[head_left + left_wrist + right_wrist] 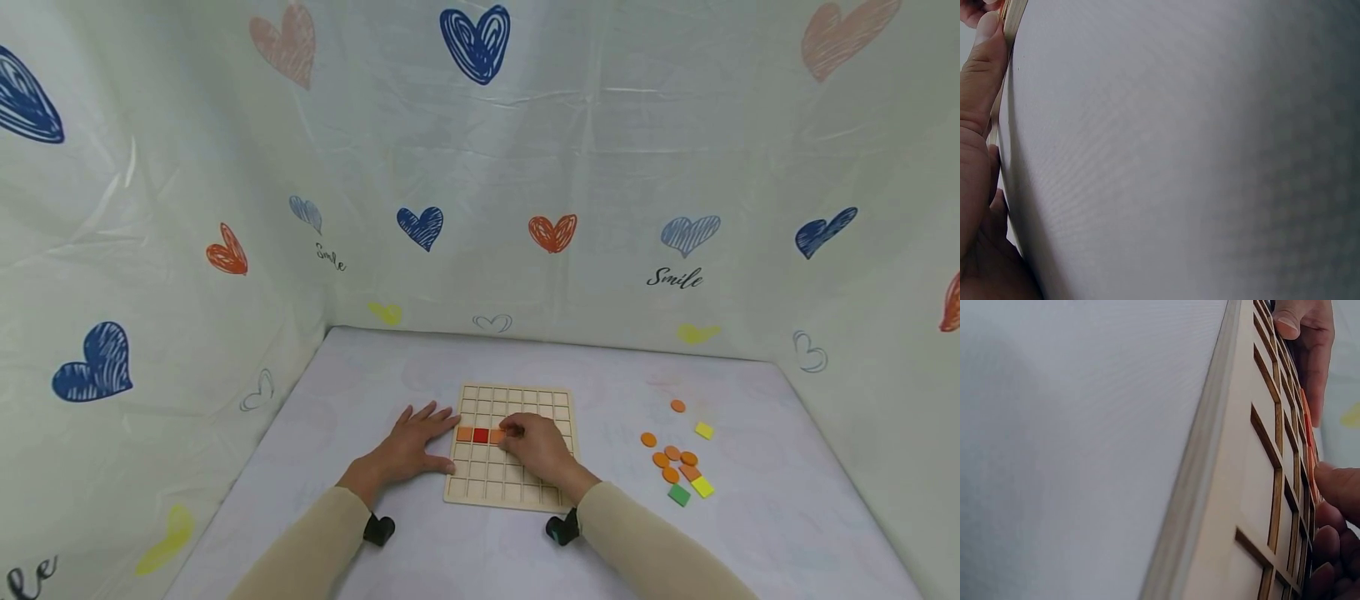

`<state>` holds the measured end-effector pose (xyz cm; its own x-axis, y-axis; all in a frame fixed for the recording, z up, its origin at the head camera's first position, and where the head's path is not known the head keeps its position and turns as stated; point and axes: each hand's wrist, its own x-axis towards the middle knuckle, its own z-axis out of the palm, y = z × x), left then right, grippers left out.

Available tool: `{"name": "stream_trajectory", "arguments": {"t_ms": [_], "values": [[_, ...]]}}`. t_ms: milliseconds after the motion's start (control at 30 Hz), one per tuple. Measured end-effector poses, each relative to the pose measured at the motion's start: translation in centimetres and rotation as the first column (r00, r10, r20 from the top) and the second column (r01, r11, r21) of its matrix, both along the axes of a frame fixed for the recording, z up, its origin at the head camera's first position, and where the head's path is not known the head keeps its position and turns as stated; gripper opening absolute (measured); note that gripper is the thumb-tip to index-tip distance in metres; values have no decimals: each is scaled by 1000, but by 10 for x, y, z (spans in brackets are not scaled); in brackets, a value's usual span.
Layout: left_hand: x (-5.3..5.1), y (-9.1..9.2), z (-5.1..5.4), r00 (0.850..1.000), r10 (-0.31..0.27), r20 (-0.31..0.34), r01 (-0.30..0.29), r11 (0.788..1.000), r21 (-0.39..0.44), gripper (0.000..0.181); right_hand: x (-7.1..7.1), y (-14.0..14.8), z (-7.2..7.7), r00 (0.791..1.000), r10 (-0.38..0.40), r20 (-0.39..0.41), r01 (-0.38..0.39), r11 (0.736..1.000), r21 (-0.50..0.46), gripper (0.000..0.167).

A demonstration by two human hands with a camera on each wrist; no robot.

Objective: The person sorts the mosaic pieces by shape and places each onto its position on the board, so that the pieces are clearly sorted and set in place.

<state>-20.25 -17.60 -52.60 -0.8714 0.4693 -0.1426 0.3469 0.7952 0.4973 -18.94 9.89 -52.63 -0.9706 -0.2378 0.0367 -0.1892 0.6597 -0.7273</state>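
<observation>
A light wooden grid board (513, 495) lies on the table. One row holds an orange square tile (465, 434), a red square tile (481, 436) and another orange square tile (497, 437). My left hand (403, 447), fingers spread, rests at the board's left edge, with the thumb touching its side. My right hand (542, 448) is over the board with bent fingers, its thumb and fingertips at the right-hand orange tile. In the right wrist view, the right thumb (1340, 487) touches the orange row and the other fingers curl beneath it; the fingertips' exact grip is partly hidden.
On the table right of the board lie several orange round pieces (648, 439), yellow squares (703, 430), an orange square (690, 472) and a green square (679, 494). A curtain with printed hearts (555, 292) stands behind the table and along its sides.
</observation>
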Motion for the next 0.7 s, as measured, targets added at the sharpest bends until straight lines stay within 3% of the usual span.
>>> {"name": "stream_trajectory", "arguments": {"t_ms": [700], "values": [[0, 0, -2, 1000, 6, -16, -6, 1000, -2, 90, 5, 14, 6, 999, -22, -33, 18, 994, -112, 24]]}}
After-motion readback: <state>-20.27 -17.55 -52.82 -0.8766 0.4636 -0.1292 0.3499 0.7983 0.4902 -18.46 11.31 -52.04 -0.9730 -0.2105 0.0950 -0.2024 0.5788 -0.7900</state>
